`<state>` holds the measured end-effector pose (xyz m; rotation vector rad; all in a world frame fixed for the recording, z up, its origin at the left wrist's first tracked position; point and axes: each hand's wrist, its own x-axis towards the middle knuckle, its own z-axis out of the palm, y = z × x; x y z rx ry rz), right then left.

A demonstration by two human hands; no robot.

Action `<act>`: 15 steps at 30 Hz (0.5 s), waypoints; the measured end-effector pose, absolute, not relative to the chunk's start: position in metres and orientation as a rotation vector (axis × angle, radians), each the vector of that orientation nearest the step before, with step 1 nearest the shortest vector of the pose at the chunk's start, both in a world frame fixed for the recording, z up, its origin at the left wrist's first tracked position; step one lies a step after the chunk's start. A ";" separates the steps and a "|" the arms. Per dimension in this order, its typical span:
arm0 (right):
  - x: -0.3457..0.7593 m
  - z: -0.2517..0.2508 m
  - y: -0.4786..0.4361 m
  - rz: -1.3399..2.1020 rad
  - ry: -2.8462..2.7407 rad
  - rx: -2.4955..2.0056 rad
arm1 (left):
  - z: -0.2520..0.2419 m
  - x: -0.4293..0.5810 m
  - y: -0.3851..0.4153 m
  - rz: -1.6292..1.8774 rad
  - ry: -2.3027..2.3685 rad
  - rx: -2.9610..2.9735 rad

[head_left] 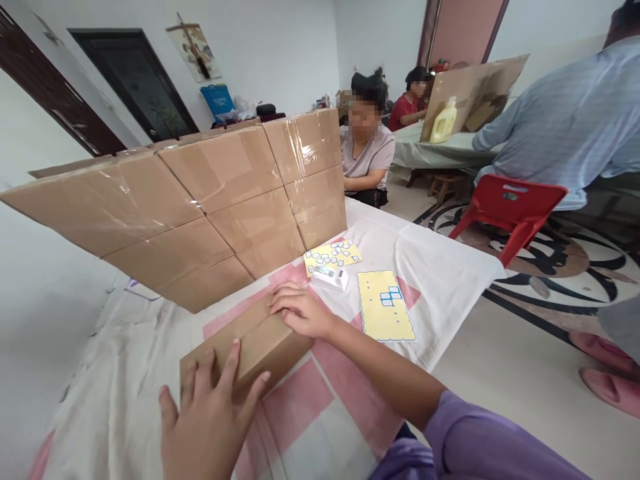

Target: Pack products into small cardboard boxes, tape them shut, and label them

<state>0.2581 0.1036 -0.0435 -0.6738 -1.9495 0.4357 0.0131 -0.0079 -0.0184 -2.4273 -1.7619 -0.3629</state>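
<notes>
A closed brown cardboard box (260, 337) lies on the cloth-covered table in front of me. Over its near left end my left hand (207, 407) is spread, fingertips on the top and side. My right hand (303, 310) rests on the far right end of the box, its fingers bent together over the top edge; nothing shows inside them. Just beyond that hand sits a small white device (330, 277) beside a yellow patterned card (334, 257). A second yellow card (386, 320) with blue-outlined shapes lies to the right.
A tall wall of taped cardboard (225, 193) stands across the back of the table (440, 267). Behind it a person (370, 147) sits. At right are a red chair (520, 207), another seated person (560, 120) and a yellow bottle (444, 121) on another table.
</notes>
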 end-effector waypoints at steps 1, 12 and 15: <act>0.266 -0.038 0.104 0.412 -1.982 -0.716 | -0.018 0.020 -0.009 -0.321 -1.748 -2.340; 0.403 0.003 0.178 1.100 -1.740 -2.112 | -0.023 0.044 -0.018 -0.154 -1.794 -2.011; 0.401 0.005 0.188 1.342 -1.714 -2.165 | -0.028 0.044 -0.020 -0.203 -1.803 -1.989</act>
